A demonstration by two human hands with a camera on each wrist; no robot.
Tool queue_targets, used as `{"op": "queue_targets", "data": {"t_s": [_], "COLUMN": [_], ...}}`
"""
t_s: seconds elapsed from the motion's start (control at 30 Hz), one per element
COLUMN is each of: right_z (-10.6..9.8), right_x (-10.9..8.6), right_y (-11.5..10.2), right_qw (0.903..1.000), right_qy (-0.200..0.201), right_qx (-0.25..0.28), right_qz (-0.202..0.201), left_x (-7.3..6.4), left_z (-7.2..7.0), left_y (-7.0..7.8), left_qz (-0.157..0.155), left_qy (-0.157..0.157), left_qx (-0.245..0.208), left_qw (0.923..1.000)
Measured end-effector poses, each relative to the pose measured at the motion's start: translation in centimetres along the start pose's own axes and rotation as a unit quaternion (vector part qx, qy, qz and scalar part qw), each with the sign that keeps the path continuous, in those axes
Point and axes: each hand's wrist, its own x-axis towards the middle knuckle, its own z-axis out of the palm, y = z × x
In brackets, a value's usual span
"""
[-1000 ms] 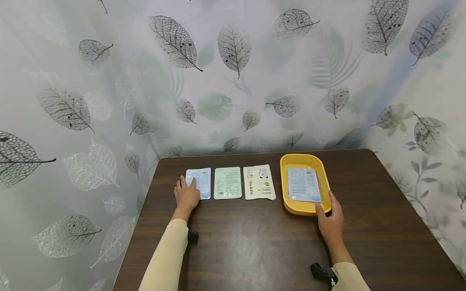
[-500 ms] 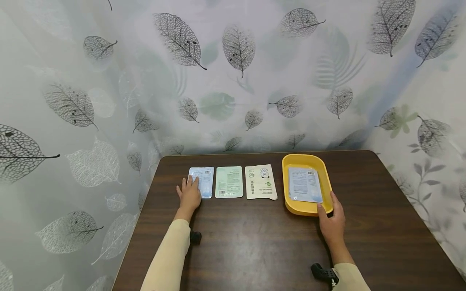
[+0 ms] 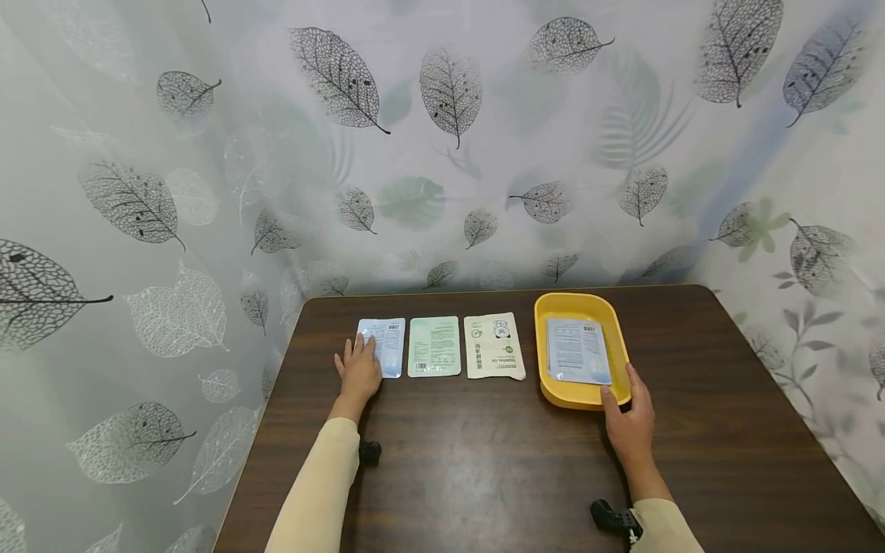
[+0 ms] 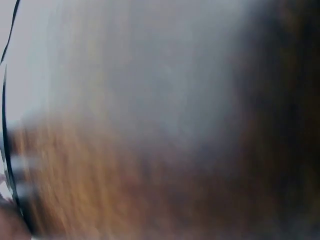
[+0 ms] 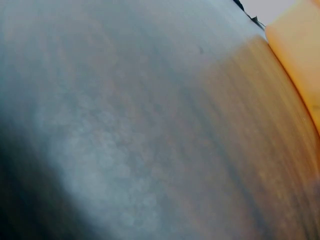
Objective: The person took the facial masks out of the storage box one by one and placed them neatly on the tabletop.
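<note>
In the head view, my left hand [image 3: 360, 376] rests with extended fingers on the lower left of a light-blue printed sachet [image 3: 392, 346] lying on the table. To its right, in a row, lie a pale-green sachet [image 3: 434, 346] and a cream sachet [image 3: 494, 347] with a panda drawing. My right hand [image 3: 632, 418] grips the near right corner of a yellow plastic tray [image 3: 577, 305], its thumb at the rim and fingers along the outer side. Inside the tray is a light-blue sachet [image 3: 578, 352]. The tray's edge [image 5: 299, 55] also shows in the right wrist view.
The dark wood-grain table [image 3: 477, 468] stands against a leaf-patterned curtain [image 3: 442, 192] at the back and sides. Black wrist-worn devices show below both hands, the right one [image 3: 611, 518] more plainly. The left wrist view is mostly blurred tabletop.
My left hand has shifted slightly on the light-blue sachet, its fingers lying a little further over it. The right hand and tray keep their places; the whole view has moved slightly.
</note>
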Motion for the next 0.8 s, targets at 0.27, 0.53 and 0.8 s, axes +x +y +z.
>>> {"op": "queue_targets", "data": {"t_s": [0.27,0.53,0.8], "right_z": [0.0,0.1,-0.1], "right_x": [0.0,0.1,-0.1], "right_y": [0.1,0.2,0.0], "right_qw": [1.0,1.0,0.9999], "right_qy": [0.002,0.002,-0.001], "right_qx": [0.0,0.005,0.012], "right_qz": [0.0,0.0,0.001], "left_x": [0.6,2.0,2.4], "left_z": [0.1,-0.5,-2.0], "left_y": [0.3,1.4,3.9], "left_qz": [0.01,0.007,-0.024], "left_qy": [0.041,0.06,0.045], "left_qx": [-0.032,-0.081,-0.22], "left_qw": [0.9986,0.9949,0.9741]}}
